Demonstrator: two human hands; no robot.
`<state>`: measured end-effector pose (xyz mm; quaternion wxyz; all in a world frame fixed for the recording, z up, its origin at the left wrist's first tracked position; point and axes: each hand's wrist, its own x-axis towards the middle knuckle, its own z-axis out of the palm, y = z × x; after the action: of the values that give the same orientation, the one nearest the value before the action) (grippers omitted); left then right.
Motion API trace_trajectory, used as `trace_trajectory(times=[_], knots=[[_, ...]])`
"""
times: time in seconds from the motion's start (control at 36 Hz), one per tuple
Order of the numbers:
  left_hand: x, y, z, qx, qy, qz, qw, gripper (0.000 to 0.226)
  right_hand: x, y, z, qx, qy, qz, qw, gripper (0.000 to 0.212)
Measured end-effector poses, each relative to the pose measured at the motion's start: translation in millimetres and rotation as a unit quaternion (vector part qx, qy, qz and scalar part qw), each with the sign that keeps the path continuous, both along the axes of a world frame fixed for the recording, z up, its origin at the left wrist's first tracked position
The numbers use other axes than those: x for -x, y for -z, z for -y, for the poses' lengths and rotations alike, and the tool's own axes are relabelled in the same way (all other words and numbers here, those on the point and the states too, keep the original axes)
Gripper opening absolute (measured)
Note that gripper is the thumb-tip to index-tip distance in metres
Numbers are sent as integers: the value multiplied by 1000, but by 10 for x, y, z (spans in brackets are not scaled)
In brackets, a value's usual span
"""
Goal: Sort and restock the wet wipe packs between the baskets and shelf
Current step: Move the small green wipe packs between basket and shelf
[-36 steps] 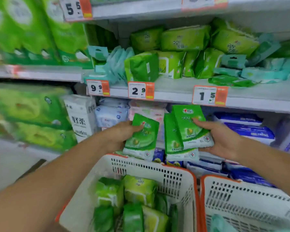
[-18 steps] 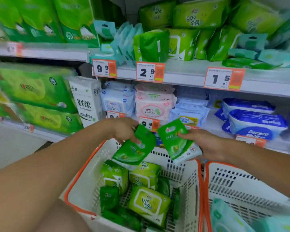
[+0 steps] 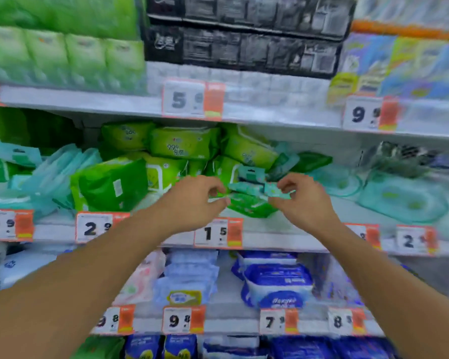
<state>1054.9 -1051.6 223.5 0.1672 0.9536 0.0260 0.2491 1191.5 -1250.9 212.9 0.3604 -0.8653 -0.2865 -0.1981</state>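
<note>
Both my hands are up at the middle shelf (image 3: 166, 238), above the 1.5 price tag (image 3: 218, 233). My right hand (image 3: 302, 203) pinches a small teal wipe pack (image 3: 276, 190) between thumb and fingers. My left hand (image 3: 192, 200) has its fingers curled, with the tips at the edge of a flat green wipe pack (image 3: 249, 207) that lies on the shelf; blur hides whether it grips the pack. Behind them sit piled light-green wipe packs (image 3: 182, 143) and more small teal packs (image 3: 252, 174). The baskets are out of view.
A big dark-green pack (image 3: 112, 182) stands left of my hands, and teal sachets (image 3: 55, 167) lie further left. Large teal packs (image 3: 402, 200) lie to the right. Blue and white wipe packs (image 3: 275, 281) fill the shelf below. Boxed goods (image 3: 244, 35) sit above.
The view rose from the baskets to the middle shelf. Both hands moved up from over the left basket to the shelf, and the upright green packs they held are no longer in them.
</note>
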Motion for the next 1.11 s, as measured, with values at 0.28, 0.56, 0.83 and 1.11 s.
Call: trace_trajectory(times=[0.28,0.56,0.83,1.11], knots=[[-979,7,-76,-123,-112,-362,917,45,-814,109,-327,271,-81,-212,936,94],[-966,-70,-49,-19,-130,-109,985,99,-917,-349,-328,93,-241,-544,798,57],[-938,-38,-552,271,-69,-76,957,23,-1181,-261,-649,-120,-57,-326,936,36],[-831,250,-638,611,23,-80,787,34,-1339,-121,-963,115,-28,-128,985,83]])
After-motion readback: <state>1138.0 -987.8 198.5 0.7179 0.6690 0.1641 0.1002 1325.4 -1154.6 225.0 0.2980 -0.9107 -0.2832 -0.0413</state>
